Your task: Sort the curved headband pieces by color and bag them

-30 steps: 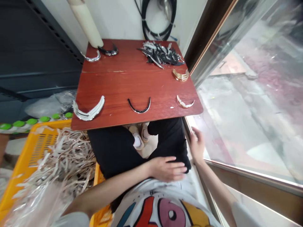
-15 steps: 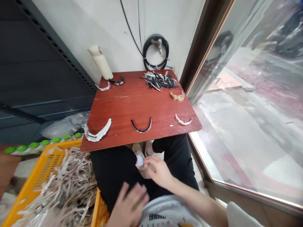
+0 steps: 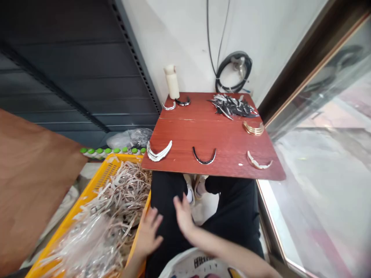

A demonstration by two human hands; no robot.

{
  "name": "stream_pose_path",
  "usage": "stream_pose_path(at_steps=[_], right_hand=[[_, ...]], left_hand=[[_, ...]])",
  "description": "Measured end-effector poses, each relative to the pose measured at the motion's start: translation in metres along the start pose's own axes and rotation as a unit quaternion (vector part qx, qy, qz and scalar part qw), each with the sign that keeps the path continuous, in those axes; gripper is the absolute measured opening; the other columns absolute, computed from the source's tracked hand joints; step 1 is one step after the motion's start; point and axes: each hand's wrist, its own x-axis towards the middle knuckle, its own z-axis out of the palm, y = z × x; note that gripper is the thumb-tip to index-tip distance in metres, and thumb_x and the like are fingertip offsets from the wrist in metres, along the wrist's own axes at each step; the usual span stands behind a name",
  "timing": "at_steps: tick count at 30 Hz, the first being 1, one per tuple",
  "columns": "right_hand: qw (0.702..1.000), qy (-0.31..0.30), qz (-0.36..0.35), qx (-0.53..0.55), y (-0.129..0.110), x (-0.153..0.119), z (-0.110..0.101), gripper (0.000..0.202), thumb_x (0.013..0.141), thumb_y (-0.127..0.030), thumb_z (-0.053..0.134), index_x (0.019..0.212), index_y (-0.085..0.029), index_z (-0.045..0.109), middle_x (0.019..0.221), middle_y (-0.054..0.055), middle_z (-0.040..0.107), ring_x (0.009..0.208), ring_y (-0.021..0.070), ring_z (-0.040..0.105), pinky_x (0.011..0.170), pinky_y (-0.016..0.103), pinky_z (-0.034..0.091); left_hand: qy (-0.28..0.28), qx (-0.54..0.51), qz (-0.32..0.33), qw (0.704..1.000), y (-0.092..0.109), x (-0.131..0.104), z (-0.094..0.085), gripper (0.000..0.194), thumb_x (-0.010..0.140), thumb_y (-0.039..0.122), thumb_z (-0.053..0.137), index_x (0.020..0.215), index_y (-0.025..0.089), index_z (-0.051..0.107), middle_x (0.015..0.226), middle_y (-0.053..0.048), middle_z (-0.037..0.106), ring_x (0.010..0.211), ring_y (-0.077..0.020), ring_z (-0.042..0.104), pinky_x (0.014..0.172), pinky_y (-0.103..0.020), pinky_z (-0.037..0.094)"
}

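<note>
My left hand (image 3: 149, 233), fingers spread and holding nothing, hovers at the right rim of a yellow crate (image 3: 98, 181). Tangled pale strips (image 3: 127, 193) fill that crate, with a clear plastic bag (image 3: 89, 239) on top. Over my lap is my right hand (image 3: 183, 214), slightly blurred, its fingers apart and nothing in them. On the red-brown board ahead lie curved pieces: a white stack (image 3: 159, 153) at left, a black curved strip (image 3: 203, 161) in the middle, and a pale curved strip (image 3: 259, 164) at right. Neither hand touches them.
At the board's (image 3: 179, 133) back are a heap of black and silver scraps (image 3: 233, 106), a gold stack (image 3: 254, 129), small silver (image 3: 169, 107) and black arcs (image 3: 183, 103), and a cream bottle (image 3: 172, 85). Green-capped bottles (image 3: 100, 151) line the crate's far side. Glass stands at right.
My view has swung left, so the board sits further right in the picture. My left hand has come to the crate's rim; my right hand's fingers have straightened.
</note>
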Motion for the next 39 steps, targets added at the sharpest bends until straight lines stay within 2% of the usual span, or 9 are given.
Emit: stream_pose_path(at_steps=[2, 5, 9, 13, 19, 24, 31, 36, 39], right_hand=[[0.989, -0.072, -0.123, -0.026, -0.011, -0.007, 0.002, 0.050, 0.099, -0.046, 0.042, 0.145, -0.029, 0.043, 0.146, 0.007, 0.049, 0.139, 0.0232, 0.041, 0.116, 0.045, 0.031], [0.905, -0.207, -0.360, -0.089, -0.002, -0.001, -0.029, 0.037, 0.093, -0.043, 0.053, 0.129, -0.035, 0.059, 0.137, 0.000, 0.059, 0.134, 0.0203, 0.047, 0.117, 0.043, 0.029], [0.941, 0.019, -0.187, -0.281, 0.043, 0.005, -0.120, 0.030, 0.094, -0.035, 0.049, 0.119, -0.029, 0.065, 0.129, 0.007, 0.064, 0.131, 0.0292, 0.049, 0.113, 0.054, 0.031], [0.921, 0.164, -0.043, -0.352, 0.081, -0.035, -0.201, 0.043, 0.090, -0.050, 0.051, 0.120, -0.021, 0.062, 0.130, 0.012, 0.060, 0.133, 0.0358, 0.044, 0.111, 0.060, 0.029], [0.915, 0.233, 0.300, -0.137, 0.127, -0.069, -0.251, 0.059, 0.079, -0.073, 0.047, 0.090, -0.018, 0.066, 0.087, 0.014, 0.071, 0.089, 0.0356, 0.068, 0.084, 0.048, 0.054], [0.959, 0.170, 0.209, -0.094, 0.157, -0.047, -0.264, 0.051, 0.082, -0.065, 0.048, 0.092, -0.021, 0.071, 0.104, 0.010, 0.074, 0.115, 0.0327, 0.061, 0.097, 0.038, 0.050], [0.953, 0.249, 0.149, -0.092, 0.148, 0.000, -0.270, 0.059, 0.080, -0.070, 0.042, 0.083, -0.018, 0.069, 0.087, 0.012, 0.072, 0.100, 0.0328, 0.064, 0.092, 0.041, 0.050], [0.933, 0.268, 0.173, -0.167, 0.120, -0.027, -0.253, 0.055, 0.081, -0.073, 0.042, 0.070, -0.021, 0.057, 0.068, 0.006, 0.061, 0.073, 0.0272, 0.059, 0.071, 0.040, 0.048], [0.904, 0.340, 0.043, -0.257, 0.090, -0.037, -0.220, 0.049, 0.085, -0.067, 0.046, 0.074, -0.020, 0.056, 0.079, 0.010, 0.061, 0.084, 0.0292, 0.057, 0.083, 0.044, 0.044]], left_hand=[[0.119, 0.059, -0.266, 0.955, -0.018, 0.018, 0.000, 0.053, 0.091, 0.044, 0.031, 0.133, 0.021, 0.054, 0.121, -0.014, 0.065, 0.123, -0.0331, 0.053, 0.109, -0.060, 0.029], [0.193, 0.040, -0.306, 0.931, -0.021, 0.052, -0.019, 0.052, 0.095, 0.041, 0.031, 0.135, 0.013, 0.048, 0.127, -0.019, 0.060, 0.123, -0.0316, 0.052, 0.108, -0.056, 0.034], [0.203, -0.065, -0.106, 0.971, 0.055, 0.088, -0.040, 0.033, 0.094, 0.028, 0.043, 0.124, 0.023, 0.055, 0.124, -0.009, 0.063, 0.121, -0.0248, 0.055, 0.115, -0.053, 0.027], [-0.052, -0.193, 0.064, 0.978, 0.160, 0.120, -0.022, 0.031, 0.093, 0.030, 0.049, 0.123, 0.027, 0.056, 0.113, -0.004, 0.067, 0.108, -0.0200, 0.061, 0.108, -0.044, 0.041], [-0.120, -0.202, -0.019, 0.972, 0.244, 0.199, 0.056, 0.050, 0.092, 0.056, 0.044, 0.119, 0.015, 0.057, 0.112, -0.015, 0.066, 0.104, -0.0312, 0.064, 0.092, -0.050, 0.051], [-0.091, -0.262, 0.018, 0.960, 0.242, 0.238, 0.091, 0.033, 0.095, 0.042, 0.045, 0.105, 0.019, 0.067, 0.107, -0.010, 0.072, 0.106, -0.0285, 0.065, 0.096, -0.044, 0.050], [-0.091, -0.275, -0.035, 0.957, 0.240, 0.276, 0.101, 0.036, 0.092, 0.012, 0.039, 0.116, 0.020, 0.065, 0.118, -0.012, 0.069, 0.112, -0.0265, 0.062, 0.105, -0.051, 0.044], [-0.093, -0.298, -0.049, 0.949, 0.233, 0.251, 0.069, 0.038, 0.093, 0.017, 0.041, 0.128, 0.015, 0.057, 0.135, -0.019, 0.058, 0.128, -0.0294, 0.052, 0.107, -0.052, 0.040], [-0.102, -0.320, -0.040, 0.941, 0.199, 0.201, 0.020, 0.044, 0.086, 0.037, 0.061, 0.126, 0.019, 0.058, 0.126, -0.014, 0.064, 0.117, -0.0293, 0.059, 0.102, -0.047, 0.046]])
